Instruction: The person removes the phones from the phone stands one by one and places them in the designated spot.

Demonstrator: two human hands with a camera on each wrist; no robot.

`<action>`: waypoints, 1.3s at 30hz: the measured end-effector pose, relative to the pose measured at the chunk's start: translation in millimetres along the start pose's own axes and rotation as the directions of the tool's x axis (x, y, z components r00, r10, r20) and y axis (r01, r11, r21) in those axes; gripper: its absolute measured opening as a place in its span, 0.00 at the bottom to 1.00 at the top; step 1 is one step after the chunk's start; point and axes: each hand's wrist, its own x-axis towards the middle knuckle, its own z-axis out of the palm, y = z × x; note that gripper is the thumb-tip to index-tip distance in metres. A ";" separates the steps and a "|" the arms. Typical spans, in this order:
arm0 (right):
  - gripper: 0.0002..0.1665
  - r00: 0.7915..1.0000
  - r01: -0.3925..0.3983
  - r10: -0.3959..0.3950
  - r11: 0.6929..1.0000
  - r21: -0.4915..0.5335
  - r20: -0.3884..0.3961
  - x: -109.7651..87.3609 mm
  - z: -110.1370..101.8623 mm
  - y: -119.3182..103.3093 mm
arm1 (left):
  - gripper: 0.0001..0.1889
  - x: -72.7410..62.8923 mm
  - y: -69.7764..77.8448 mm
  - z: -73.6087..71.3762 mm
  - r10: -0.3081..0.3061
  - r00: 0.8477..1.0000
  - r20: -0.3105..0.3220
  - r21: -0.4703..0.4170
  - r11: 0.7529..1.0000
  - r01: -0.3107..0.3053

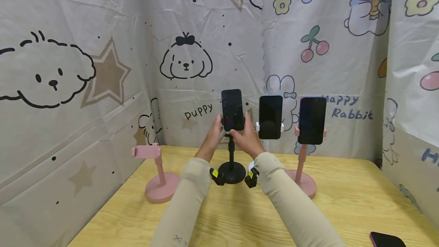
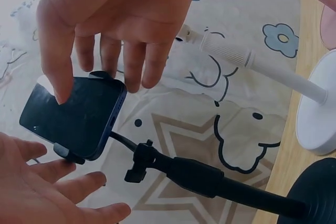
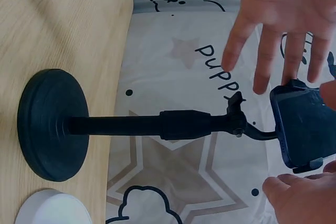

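Note:
A dark-screened phone (image 1: 232,108) sits upright in the clamp of a black phone stand (image 1: 231,153). On its left side is my left hand (image 1: 213,134), fingers spread and straight; in the left wrist view one finger touches the black clamp arm (image 2: 68,153). My right hand (image 1: 248,138) is at the phone's right side with its fingers extended. Its thumb (image 2: 60,90) lies over the screen in the left wrist view; whether it presses the glass I cannot tell. Seen from the right wrist, the stand's round base (image 3: 52,124) rests on the table.
To the right, another phone (image 1: 270,117) is in a white holder, and a further phone (image 1: 312,121) is in a pink stand (image 1: 302,180). A pink stand (image 1: 162,188) with no phone is at left. One phone (image 1: 387,239) lies on the wooden table (image 1: 346,197) at front right.

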 end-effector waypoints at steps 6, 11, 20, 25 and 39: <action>0.49 1.000 -0.001 0.001 1.000 -0.017 -0.026 3.8 -2.2 -1.9 | 0.32 4.5 3.4 3.6 -0.031 0.999 0.014 -0.033 0.999 0.031; 0.47 0.999 0.024 -0.026 0.998 -0.053 -0.029 7.3 -5.6 -6.2 | 0.33 5.6 3.3 3.1 -0.037 0.999 -0.006 -0.039 0.999 0.036; 0.45 1.000 -0.013 0.012 0.996 -0.092 -0.018 7.2 -7.4 -8.5 | 0.35 0.8 8.6 0.5 -0.017 1.000 -0.008 -0.011 1.000 0.017; 0.45 1.000 0.011 -0.013 0.996 -0.093 -0.017 3.4 -5.5 -8.3 | 0.36 -4.8 8.6 0.1 -0.047 0.998 -0.034 0.029 0.998 0.048; 0.37 0.991 0.084 -0.101 0.982 -0.171 -0.090 -13.2 2.4 -11.6 | 0.38 -22.8 1.2 -1.0 0.005 0.995 -0.103 0.100 0.995 0.006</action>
